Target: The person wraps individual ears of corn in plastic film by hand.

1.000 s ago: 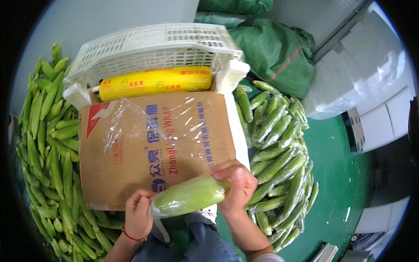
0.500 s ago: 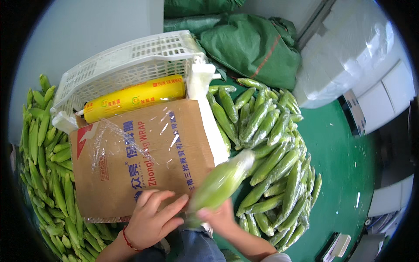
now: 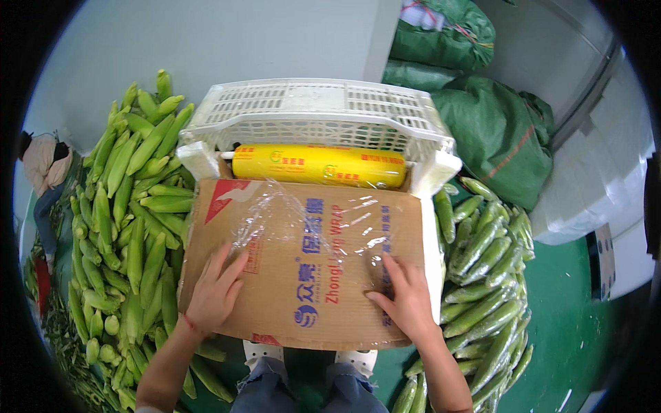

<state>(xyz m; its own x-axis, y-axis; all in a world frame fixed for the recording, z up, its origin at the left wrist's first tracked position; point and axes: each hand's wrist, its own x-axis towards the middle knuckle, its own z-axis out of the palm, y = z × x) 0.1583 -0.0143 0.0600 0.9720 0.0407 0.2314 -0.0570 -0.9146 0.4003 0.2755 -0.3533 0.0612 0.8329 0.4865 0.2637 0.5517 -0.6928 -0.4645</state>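
The left hand [image 3: 215,292] and right hand [image 3: 407,297] are spread, empty, over the printed cardboard [image 3: 306,265]; the yellow roll [image 3: 318,165] is set along its far edge, wrapped corn [image 3: 483,313] heaped right.

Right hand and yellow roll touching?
Apart. The head view shows a wide stretch of carton between the right hand and the yellow roll.
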